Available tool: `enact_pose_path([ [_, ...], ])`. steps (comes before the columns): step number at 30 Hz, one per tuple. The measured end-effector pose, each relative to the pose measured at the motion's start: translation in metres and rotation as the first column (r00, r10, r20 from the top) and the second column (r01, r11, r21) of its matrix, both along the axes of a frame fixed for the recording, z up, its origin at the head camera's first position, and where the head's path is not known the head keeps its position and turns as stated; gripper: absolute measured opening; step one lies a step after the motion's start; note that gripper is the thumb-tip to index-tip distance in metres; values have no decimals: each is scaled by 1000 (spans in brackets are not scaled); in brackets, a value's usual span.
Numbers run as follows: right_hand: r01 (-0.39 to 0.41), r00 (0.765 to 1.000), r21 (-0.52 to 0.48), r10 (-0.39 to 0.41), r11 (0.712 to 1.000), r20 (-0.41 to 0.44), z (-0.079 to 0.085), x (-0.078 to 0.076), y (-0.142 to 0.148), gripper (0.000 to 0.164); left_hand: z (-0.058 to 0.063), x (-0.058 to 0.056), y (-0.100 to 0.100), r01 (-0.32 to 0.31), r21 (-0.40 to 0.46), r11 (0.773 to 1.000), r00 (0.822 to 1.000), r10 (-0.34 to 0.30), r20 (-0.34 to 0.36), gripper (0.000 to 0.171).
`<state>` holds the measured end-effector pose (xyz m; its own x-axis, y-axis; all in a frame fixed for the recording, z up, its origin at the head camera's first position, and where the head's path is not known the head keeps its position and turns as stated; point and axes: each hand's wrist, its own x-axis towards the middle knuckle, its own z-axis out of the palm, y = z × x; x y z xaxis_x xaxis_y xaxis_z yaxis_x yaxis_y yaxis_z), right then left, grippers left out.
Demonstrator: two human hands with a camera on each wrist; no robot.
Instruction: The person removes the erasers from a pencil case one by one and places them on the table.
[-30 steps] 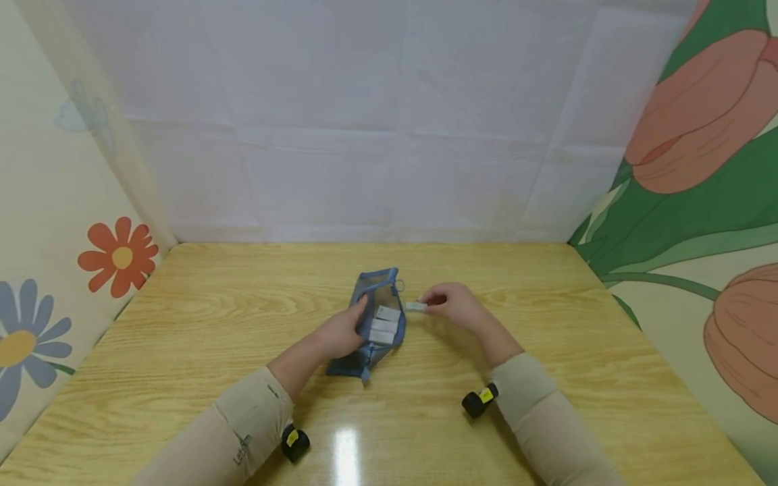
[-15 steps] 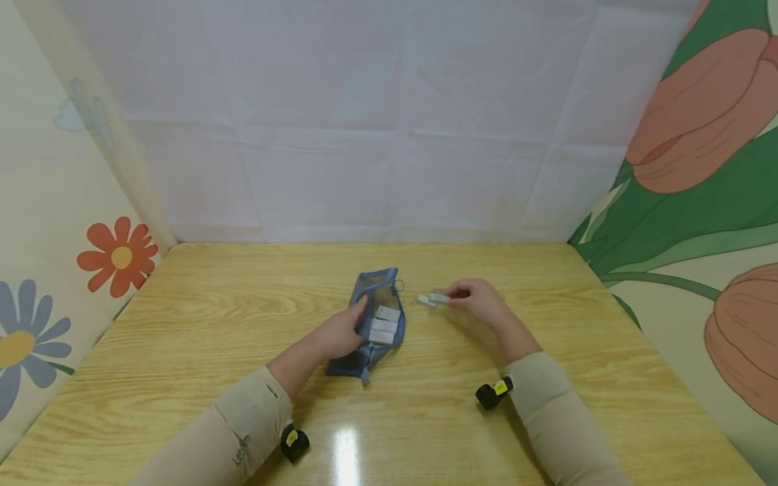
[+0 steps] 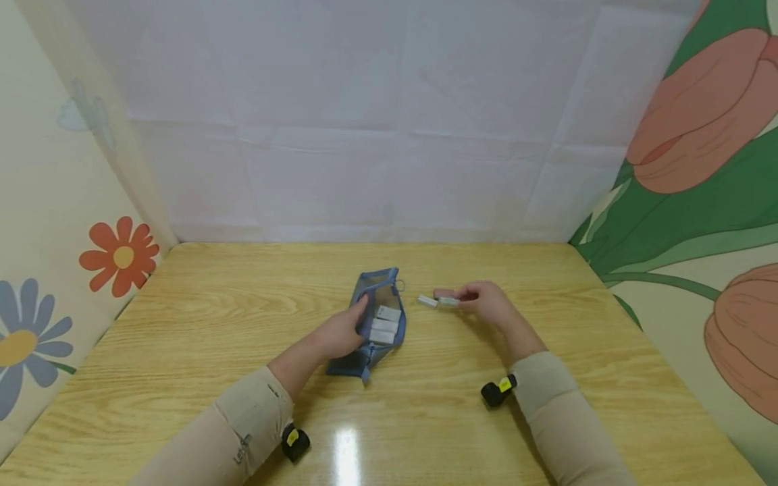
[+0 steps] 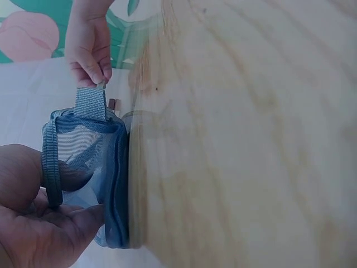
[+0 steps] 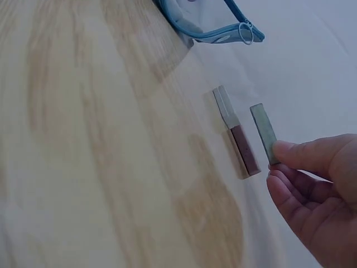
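My left hand (image 3: 342, 333) holds a blue mesh zip pouch (image 3: 358, 368) by its side, with the thumb over the edge of the opening. Several pale grey blocks (image 3: 384, 326) lie inside the unzipped pouch. Between thumb and fingers, my right hand (image 3: 489, 304) pinches a small flat pale-green block (image 5: 263, 128) by one end. Beside that block, on the table, lie a whitish block (image 5: 225, 106) and a dark red one (image 5: 245, 151), nearly end to end. In the left wrist view, the pouch's fabric tab (image 4: 90, 104) partly covers what the right hand holds.
The wood-grain table (image 3: 243, 283) runs back to a white cloth-like wall (image 3: 389, 135). Painted flowers cover the walls at left and right. A metal ring (image 5: 245, 34) hangs from the pouch's zip, on the side facing the loose blocks.
My right hand has moved right, away from the pouch, with the pale-green block. The whitish and dark red blocks have come into fuller view on the table. The left hand stays in place.
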<state>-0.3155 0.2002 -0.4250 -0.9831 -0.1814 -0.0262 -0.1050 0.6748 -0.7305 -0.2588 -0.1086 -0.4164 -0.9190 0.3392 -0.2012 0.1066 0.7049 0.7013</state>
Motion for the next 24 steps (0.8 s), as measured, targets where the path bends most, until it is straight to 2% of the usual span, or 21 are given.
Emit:
enact_pose_path([
  [7,-13,999,28,14,1000,-30,-4,3,0,12,1,0,0,-2,-10,1000,1000,2,5,84],
  [12,-2,1000,47,2,999,0,-9,2,-1,11,0,0,0,-4,-14,1000,1000,4,3,83],
  [15,-8,1000,57,9,998,-18,-11,1,-1,12,0,0,0,-4,-13,1000,1000,4,1,83],
  [24,-22,999,67,24,998,-39,-10,2,-2,13,1,2,0,2,-4,1000,1000,-2,-9,84],
])
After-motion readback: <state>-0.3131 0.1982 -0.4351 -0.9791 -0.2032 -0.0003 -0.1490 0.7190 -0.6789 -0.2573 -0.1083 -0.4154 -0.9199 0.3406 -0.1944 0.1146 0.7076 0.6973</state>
